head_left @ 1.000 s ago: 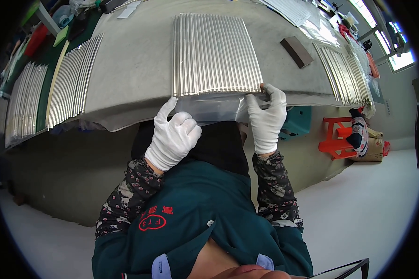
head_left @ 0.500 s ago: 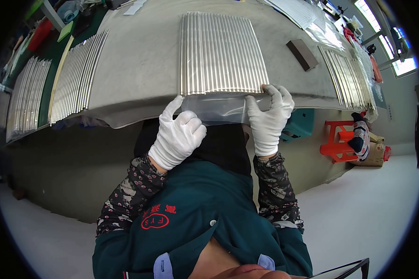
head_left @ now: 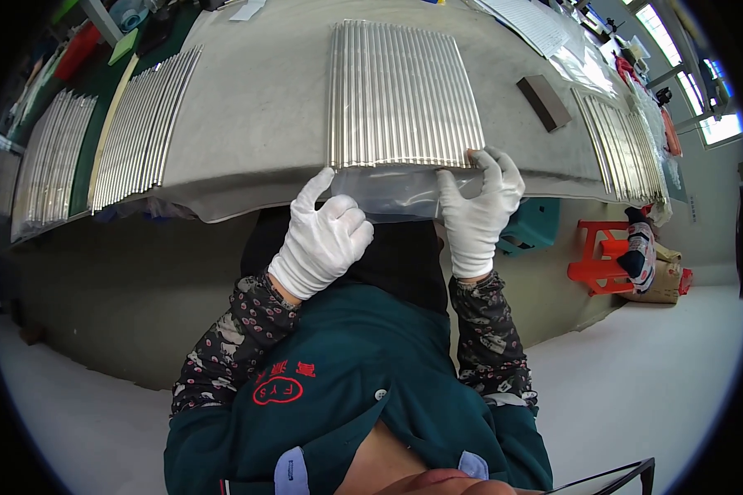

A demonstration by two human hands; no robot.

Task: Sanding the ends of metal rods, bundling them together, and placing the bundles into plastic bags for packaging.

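A flat row of silvery metal tubes (head_left: pixel 404 99) lies inside a clear plastic bag, its near ends by the table's front edge. The bag's loose end, a clear plastic flap (head_left: pixel 392 194), hangs over that edge towards me. My left hand (head_left: pixel 320 243), in a white glove, has its fingers curled at the flap's left side, with the thumb stretched up to the row's near left corner. My right hand (head_left: pixel 480 214), also gloved, pinches the flap's right side; its fingertips touch the row's near right corner. The fingertips under the plastic are partly hidden.
A dark brown block (head_left: pixel 544 103) lies right of the row on the grey-covered table (head_left: pixel 248 107). More tubes (head_left: pixel 149 128) lie at the left, and another batch (head_left: pixel 621 144) at the right. Below the table's right side are a teal stool (head_left: pixel 532 224) and an orange stool (head_left: pixel 594 268).
The row of tubes, the bag and the table appear slightly further right in the picture, along with my hands. My grip looks nearly the same.
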